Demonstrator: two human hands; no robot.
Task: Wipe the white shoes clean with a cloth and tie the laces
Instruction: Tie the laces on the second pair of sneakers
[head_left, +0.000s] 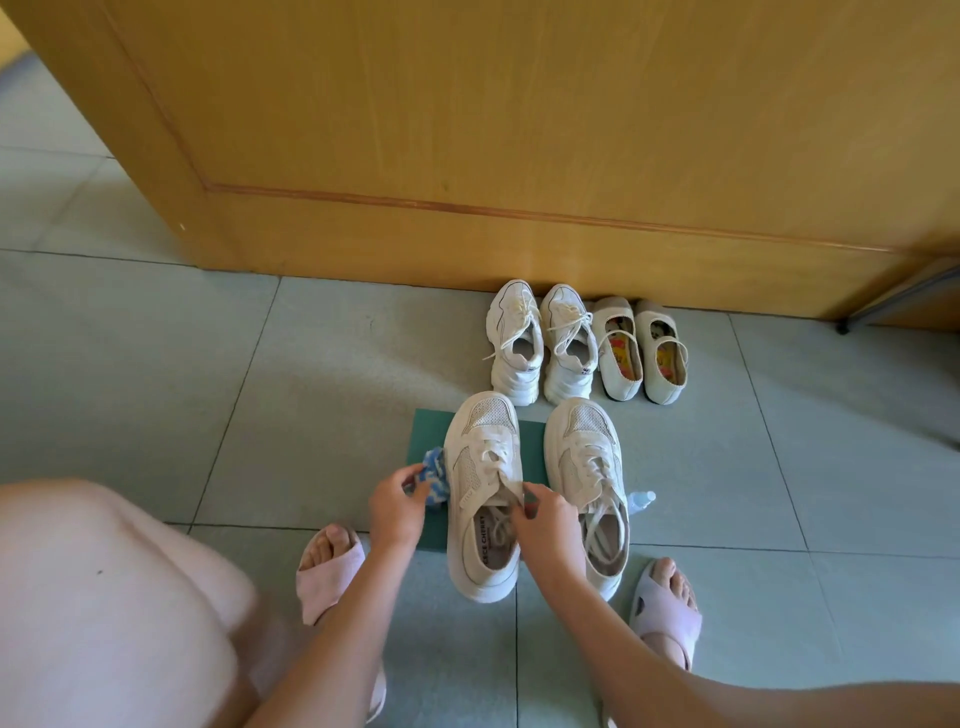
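Observation:
Two white mesh sneakers stand side by side on a green mat (427, 431), toes pointing away from me. My left hand (397, 506) holds a blue-and-white cloth (435, 475) against the outer left side of the left sneaker (483, 467). My right hand (545, 525) grips that sneaker's right collar edge beside the tongue. Its laces hang loose, with ends lying inside the opening. The right sneaker (587, 462) stands untouched, its laces loose too.
A second pair of white laced sneakers (540, 338) and a pair of beige strap shoes (641, 348) stand against a wooden door (519, 130). A small clear bottle (641, 500) lies right of the sneakers. My feet in pink slippers (327, 571) flank the mat on grey tiles.

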